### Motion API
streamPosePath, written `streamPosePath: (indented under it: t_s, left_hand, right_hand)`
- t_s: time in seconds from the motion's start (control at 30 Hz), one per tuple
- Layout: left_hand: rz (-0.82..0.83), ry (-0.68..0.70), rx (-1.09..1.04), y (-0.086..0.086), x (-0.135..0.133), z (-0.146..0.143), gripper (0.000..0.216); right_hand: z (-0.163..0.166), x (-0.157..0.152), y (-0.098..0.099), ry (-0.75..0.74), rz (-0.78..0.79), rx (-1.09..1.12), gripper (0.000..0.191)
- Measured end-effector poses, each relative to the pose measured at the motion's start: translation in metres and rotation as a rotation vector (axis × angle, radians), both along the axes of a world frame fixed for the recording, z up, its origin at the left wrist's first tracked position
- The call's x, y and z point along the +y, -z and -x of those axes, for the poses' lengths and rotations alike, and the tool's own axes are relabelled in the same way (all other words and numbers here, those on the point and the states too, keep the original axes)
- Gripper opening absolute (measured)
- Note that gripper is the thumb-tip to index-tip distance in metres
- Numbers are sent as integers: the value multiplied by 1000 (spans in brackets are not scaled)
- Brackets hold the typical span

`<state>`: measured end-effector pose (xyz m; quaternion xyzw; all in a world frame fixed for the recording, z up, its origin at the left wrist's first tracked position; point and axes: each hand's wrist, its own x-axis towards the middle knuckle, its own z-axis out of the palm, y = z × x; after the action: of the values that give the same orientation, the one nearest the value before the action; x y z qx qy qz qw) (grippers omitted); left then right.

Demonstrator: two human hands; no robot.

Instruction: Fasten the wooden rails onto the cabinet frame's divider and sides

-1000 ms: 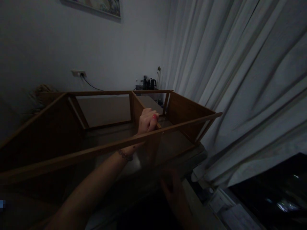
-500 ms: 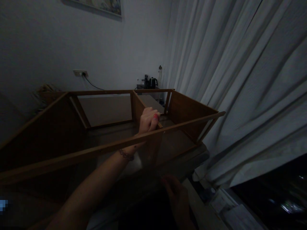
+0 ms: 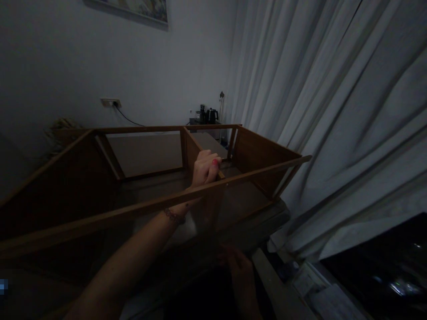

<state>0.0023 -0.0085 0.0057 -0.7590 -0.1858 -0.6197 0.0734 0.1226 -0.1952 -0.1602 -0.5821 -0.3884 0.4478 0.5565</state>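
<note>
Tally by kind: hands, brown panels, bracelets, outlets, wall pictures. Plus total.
Hands: 2 (left hand, right hand)
Brown panels: 3 (left end panel, middle divider, right end panel)
Bracelet: 1
Outlet: 1
Wall picture: 1
Total: 8

The furniture frame (image 3: 147, 129) spans the middle, its divider panel (image 3: 191, 150) standing between the left end panel (image 3: 76, 169) and right end panel (image 3: 263, 155), with the left hand (image 3: 204, 168) on the divider's near end and its arm (image 3: 140, 242) passing under the front rail (image 3: 116, 215). Behind the frame, the wall (image 3: 196, 53) bears a socket (image 3: 108, 103) at left below a picture (image 3: 136, 8), and a kettle (image 3: 211, 116) stands on a desk (image 3: 194, 121). Right of the frame hangs a curtain (image 3: 320, 102); the right hand (image 3: 240, 272) is nearer the viewer, below the front rail.
</note>
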Motion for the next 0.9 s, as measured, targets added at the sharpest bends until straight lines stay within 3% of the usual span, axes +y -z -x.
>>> streamPosePath:
  t_s: [0.17, 0.3, 0.4, 0.5, 0.6, 0.67, 0.9]
  left_hand:
    - [11, -30, 24, 1, 0, 1, 46]
    - [24, -12, 31, 3, 1, 2, 44]
    - [18, 1, 4, 3, 2, 1, 45]
    - [-8, -15, 5, 2, 3, 0, 46]
    - [-30, -28, 20, 2, 5, 0, 46]
    - [-31, -22, 22, 2, 5, 0, 45]
    - [10, -1, 3, 2, 1, 1, 47]
  right_hand:
    - [-5, -4, 10, -140, -193, -330, 25]
    - [-20, -2, 18, -314, -450, -737, 41]
    - [-29, 1, 19, -356, -451, -886, 45]
    - [-30, 2, 14, -402, -371, -774, 38]
    - [-26, -1, 6, -369, -246, -524, 28]
    - [-22, -3, 1, -336, -199, -411, 30]
    - [-12, -5, 3, -308, -161, -311, 26]
